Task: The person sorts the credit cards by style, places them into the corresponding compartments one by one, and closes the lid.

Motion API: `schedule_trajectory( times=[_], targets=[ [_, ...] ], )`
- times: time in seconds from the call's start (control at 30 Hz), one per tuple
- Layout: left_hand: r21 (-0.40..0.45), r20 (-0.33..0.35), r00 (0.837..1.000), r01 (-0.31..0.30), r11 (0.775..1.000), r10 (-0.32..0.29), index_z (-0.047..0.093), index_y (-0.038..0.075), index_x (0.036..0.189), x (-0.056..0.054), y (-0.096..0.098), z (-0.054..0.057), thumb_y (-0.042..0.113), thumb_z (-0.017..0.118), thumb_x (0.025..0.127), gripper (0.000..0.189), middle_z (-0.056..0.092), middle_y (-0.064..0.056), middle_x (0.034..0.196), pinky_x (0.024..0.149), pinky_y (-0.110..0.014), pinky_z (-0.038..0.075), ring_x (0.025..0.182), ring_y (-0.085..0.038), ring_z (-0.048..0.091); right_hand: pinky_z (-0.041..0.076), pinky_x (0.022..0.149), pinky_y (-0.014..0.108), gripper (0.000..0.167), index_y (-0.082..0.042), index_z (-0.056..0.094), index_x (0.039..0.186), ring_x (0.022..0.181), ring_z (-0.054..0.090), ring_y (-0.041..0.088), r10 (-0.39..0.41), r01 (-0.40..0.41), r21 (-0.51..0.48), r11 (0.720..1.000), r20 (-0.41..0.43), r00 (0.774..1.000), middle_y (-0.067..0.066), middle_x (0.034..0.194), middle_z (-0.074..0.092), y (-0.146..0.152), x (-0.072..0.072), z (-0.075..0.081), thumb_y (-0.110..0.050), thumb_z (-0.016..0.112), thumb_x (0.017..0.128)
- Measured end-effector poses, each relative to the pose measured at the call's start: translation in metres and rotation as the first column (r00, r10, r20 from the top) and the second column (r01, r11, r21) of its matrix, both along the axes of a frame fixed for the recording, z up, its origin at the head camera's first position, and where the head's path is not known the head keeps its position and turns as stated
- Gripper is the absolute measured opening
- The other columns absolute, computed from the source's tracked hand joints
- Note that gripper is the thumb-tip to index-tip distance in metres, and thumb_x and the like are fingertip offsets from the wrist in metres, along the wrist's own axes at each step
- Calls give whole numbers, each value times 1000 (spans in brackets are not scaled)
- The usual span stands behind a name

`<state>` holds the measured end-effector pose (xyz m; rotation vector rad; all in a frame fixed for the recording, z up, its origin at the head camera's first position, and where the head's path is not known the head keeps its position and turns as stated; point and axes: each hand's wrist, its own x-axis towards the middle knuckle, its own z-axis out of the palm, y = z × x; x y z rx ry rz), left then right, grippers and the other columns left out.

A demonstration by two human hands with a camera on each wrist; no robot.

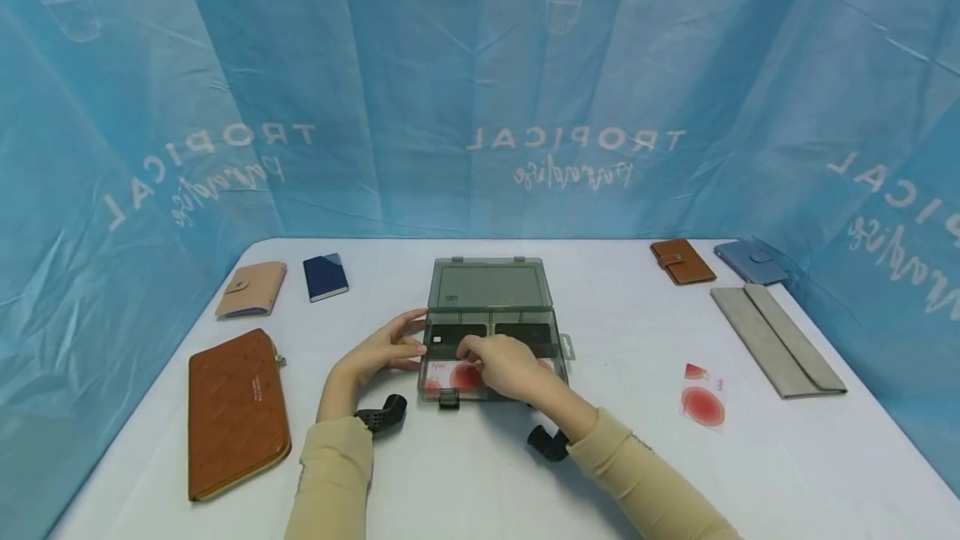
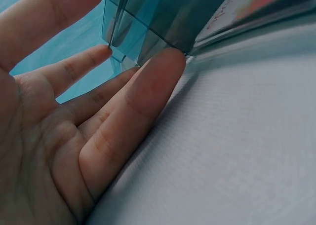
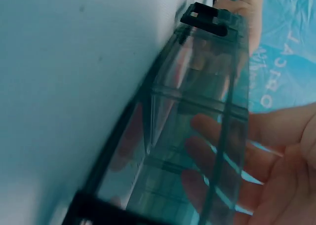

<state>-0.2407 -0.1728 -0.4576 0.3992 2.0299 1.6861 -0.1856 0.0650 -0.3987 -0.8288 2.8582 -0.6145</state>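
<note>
A translucent green-grey divided box (image 1: 491, 283) stands mid-table with its lid raised at the back. Dark flat items (image 1: 522, 332) lie in its rear compartments, and a white-and-red card (image 1: 444, 373) lies in the front row. My left hand (image 1: 381, 350) touches the box's left wall with extended fingers; the left wrist view shows its thumb (image 2: 148, 89) against that wall. Over the front part, my right hand (image 1: 510, 363) reaches down into the box. Through the clear wall, the right wrist view shows its fingers (image 3: 200, 148) spread loosely, with nothing visible between them.
Another white-and-red card (image 1: 702, 398) lies right of the box, near a grey envelope pouch (image 1: 780, 340). Brown (image 1: 681, 262) and blue (image 1: 750, 262) wallets lie at back right. Leftward are a beige wallet (image 1: 251, 288), a navy notebook (image 1: 326, 277) and a brown zip pouch (image 1: 236, 415).
</note>
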Motion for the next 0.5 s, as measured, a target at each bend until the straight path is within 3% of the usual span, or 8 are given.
schedule_trajectory(
  times=[0.13,0.27,0.5],
  targets=[
    [-5,0,1000,-1,1000,1,21,15,148,0,0,-1,18,63,87,74,20,-18,151,87,-42,50,114,-29,50,51,76,34,19,-15,64,109,94,62,17,-1,4,-78,997,36,999,2,102,67,16,5,2,-11,58,91],
    [-15,1,1000,-3,1000,3,21,15,148,-1,2,-2,17,63,87,74,21,-18,150,86,-41,50,110,-27,52,51,78,35,18,-12,65,106,92,62,16,-75,75,-151,986,4,997,1,100,67,50,12,8,-11,60,89],
    [-23,0,1000,-18,1000,18,22,16,147,-1,2,-2,20,65,86,75,21,-18,150,86,-42,50,108,-25,53,51,77,42,16,-8,66,103,90,62,22,-253,246,-102,964,-70,965,3,96,68,127,23,10,-10,62,87]
  ],
)
